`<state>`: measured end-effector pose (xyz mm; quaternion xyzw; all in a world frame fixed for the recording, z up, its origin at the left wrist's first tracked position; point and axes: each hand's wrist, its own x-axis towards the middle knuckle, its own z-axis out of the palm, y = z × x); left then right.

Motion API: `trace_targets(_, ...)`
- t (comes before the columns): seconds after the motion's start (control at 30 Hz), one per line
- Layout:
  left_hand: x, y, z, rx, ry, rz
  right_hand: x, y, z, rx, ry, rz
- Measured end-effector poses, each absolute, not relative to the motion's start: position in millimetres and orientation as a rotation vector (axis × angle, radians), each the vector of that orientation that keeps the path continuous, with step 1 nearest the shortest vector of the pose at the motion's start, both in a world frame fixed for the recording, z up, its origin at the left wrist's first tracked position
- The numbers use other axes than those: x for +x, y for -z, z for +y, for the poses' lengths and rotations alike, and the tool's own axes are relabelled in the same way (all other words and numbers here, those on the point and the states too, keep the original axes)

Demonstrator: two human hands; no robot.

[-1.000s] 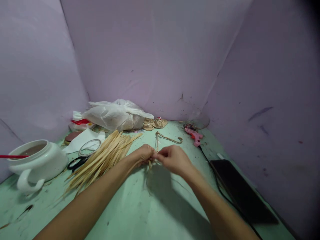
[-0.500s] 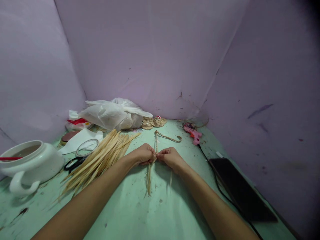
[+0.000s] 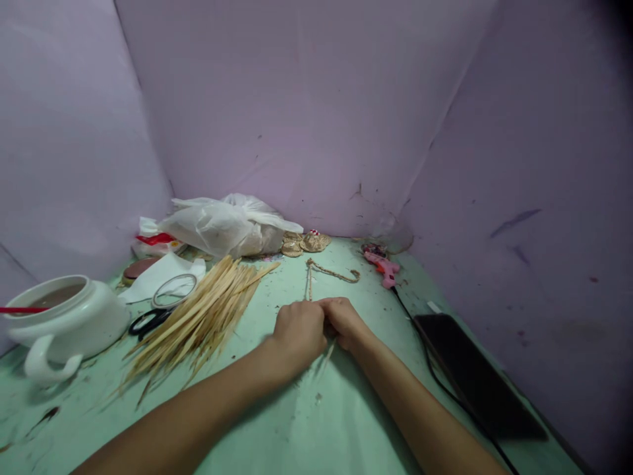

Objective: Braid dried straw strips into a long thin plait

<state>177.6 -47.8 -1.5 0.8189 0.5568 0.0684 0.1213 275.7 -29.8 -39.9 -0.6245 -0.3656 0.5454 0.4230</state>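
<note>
My left hand (image 3: 300, 331) and my right hand (image 3: 345, 318) meet knuckle to knuckle low on the green table (image 3: 277, 422). Both are closed on the near end of a thin straw braid (image 3: 324, 272). The braid runs away from my fingers toward the back wall, then bends right into a hook. A loose straw strip (image 3: 327, 355) trails out under my hands toward me. A heap of pale straw strips (image 3: 205, 313) lies just left of my left hand.
A white pot (image 3: 64, 323) with brown liquid stands far left, black scissors (image 3: 148, 322) and a tape ring (image 3: 173, 290) beside the strips. A plastic bag (image 3: 222, 227) and woven discs (image 3: 304, 243) sit at the back. A pink glue gun (image 3: 383, 267), its cable and a dark phone (image 3: 475, 376) lie right.
My left hand has moved right and turned over onto the loose strips, hiding most of them. Both hands have sunk closer to the table. The braid's far end has stayed put.
</note>
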Motion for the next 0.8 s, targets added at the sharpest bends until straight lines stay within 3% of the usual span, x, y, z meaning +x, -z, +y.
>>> trace_targets(0.13,167,-4,-30,2.243,-0.239,1.498,279,40,-29,-1.496,-1.435,-0.911)
trace_targets(0.3,152,-6,1,1.478,-0.506,1.494,282,38,-28,-1.389,-1.540,-0.954)
trace_targets(0.53,159,19,1,1.101,-0.321,1.096,289,43,-25,-1.356,-1.561,-1.096)
trace_targets(0.67,161,20,0,1.434,-0.295,1.290,294,43,-22,-1.556,-1.305,-1.491)
trace_targets(0.8,166,22,1,1.755,-0.287,1.541,288,37,-27,-1.724,-0.688,-1.942)
